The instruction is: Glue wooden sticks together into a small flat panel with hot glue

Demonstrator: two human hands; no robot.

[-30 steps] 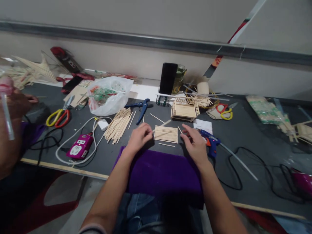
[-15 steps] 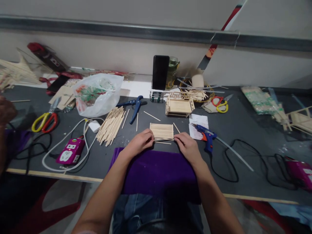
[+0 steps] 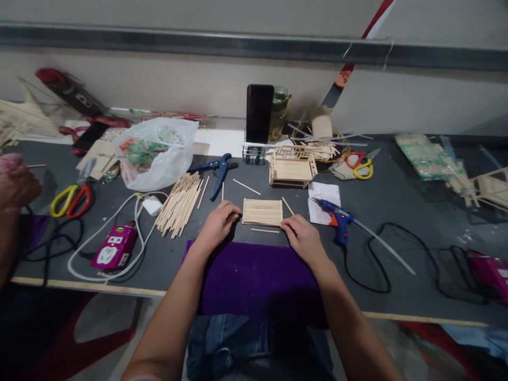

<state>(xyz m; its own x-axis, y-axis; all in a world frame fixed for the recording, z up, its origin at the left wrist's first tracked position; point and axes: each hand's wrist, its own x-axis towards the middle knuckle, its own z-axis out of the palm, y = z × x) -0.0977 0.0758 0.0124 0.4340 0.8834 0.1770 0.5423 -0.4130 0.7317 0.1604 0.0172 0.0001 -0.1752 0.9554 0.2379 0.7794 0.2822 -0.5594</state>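
Note:
A flat panel of wooden sticks (image 3: pixel 262 212) lies on the dark table in front of me. My left hand (image 3: pixel 221 221) is just left of it, apart from it, thumb and fingertips pressed together; whether anything is between them is too small to tell. At the panel's lower right corner, my right hand (image 3: pixel 302 238) pinches its edge. One loose stick (image 3: pixel 265 230) lies below the panel, another (image 3: pixel 288 206) at its right. Behind stands a small stick-built frame (image 3: pixel 292 172).
Left are a stick pile (image 3: pixel 180 203), blue cutter (image 3: pixel 222 177), plastic bag (image 3: pixel 154 153), scissors (image 3: pixel 77 196) and purple power strip (image 3: pixel 115 247). At right lies a glue gun (image 3: pixel 337 218) with its cord. Purple cloth (image 3: pixel 257 275) covers the front edge. Another person's hand (image 3: pixel 18 185) is far left.
My left hand has let go of the panel's lower left corner and moved left. The front stick now lies along the panel's edge. The other person's hand has come further into view.

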